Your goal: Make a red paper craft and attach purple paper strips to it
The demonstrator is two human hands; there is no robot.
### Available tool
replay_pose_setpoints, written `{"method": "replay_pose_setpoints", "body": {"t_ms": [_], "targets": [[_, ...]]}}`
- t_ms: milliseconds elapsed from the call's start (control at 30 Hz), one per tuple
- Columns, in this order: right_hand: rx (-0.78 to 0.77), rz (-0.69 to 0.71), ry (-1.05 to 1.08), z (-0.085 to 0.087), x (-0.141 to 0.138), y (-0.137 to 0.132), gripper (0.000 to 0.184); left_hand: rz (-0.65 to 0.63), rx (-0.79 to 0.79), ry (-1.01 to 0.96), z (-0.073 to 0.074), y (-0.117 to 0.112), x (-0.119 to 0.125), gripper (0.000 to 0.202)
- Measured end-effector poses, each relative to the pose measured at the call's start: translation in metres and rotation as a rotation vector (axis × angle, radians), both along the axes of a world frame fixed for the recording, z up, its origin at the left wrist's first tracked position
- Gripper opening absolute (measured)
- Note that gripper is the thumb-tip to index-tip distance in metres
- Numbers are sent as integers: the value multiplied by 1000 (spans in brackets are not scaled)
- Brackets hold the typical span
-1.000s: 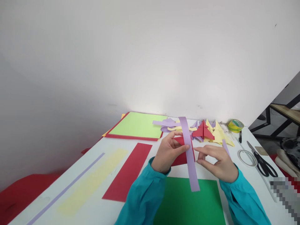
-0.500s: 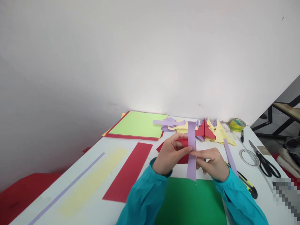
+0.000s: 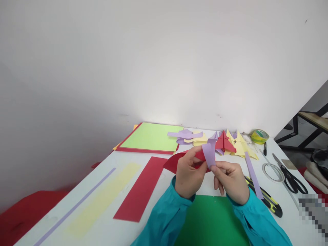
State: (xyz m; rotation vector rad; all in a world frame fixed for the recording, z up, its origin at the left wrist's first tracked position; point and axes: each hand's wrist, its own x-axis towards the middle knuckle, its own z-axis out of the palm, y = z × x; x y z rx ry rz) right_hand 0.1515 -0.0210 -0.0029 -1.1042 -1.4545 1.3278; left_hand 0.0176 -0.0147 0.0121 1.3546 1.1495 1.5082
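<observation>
My left hand [image 3: 189, 175] is closed on a red paper piece [image 3: 175, 162], held above the white table [image 3: 166, 177]. A lilac paper strip [image 3: 210, 153] is folded over that red piece, and my right hand [image 3: 230, 180] pinches its lower end. Both hands meet just beyond the near green sheet [image 3: 210, 222]. Teal sleeves cover both forearms.
On the table lie a red rectangle [image 3: 143, 188], a pale yellow strip [image 3: 102, 200], a thin lilac strip [image 3: 74, 206] and a light-green sheet [image 3: 153, 136]. Folded paper shapes [image 3: 228, 143] sit at the back. To the right are another lilac strip [image 3: 252, 172], a utility knife [image 3: 266, 198], tape rings [image 3: 273, 171], scissors [image 3: 292, 177].
The long lilac strip, hanging straight over the red piece earlier, is now folded short over it. My right hand closed onto its end, and the red piece lifted and tilted left.
</observation>
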Motion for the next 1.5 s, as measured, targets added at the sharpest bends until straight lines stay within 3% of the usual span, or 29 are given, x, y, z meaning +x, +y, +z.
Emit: {"method": "replay_pose_setpoints", "body": {"t_ms": [200, 800, 1000, 1167, 1333, 1500], "targets": [[-11, -29, 89, 0, -10, -3, 37, 166, 28, 1, -1, 1, -1, 37], [-38, -66, 47, 6, -16, -15, 37, 224, 8, -113, 9, -2, -9, 50], [-6, -37, 29, 3, -18, -18, 37, 319, 49, -173, 12, -2, -12, 55], [21, -32, -29, 6, -15, -23, 39, 318, 65, -214, 11, 0, -13, 56], [231, -20, 118, 7, -2, -23, 48, 295, 33, -343, 10, 6, -22, 53], [300, -157, 127, 4, 3, -15, 36, 57, -124, -400, 10, 8, -28, 53]]}}
